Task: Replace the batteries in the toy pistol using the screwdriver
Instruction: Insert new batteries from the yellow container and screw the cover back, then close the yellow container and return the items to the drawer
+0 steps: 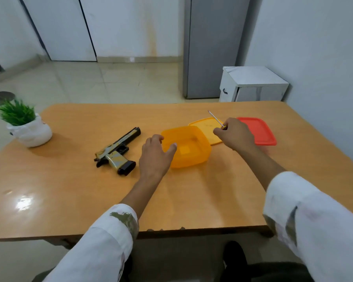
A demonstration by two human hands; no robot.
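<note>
The toy pistol, black with worn gold panels, lies on its side on the wooden table, left of centre. My left hand hovers with spread fingers at the near-left rim of an open orange box, holding nothing. My right hand grips a thin screwdriver; its metal shaft points up and away, over the orange lid. No batteries are visible.
A red-lidded box sits behind my right hand. A white pot with a green plant stands at the table's far-left corner. Beyond the table are a grey fridge and a small white cabinet.
</note>
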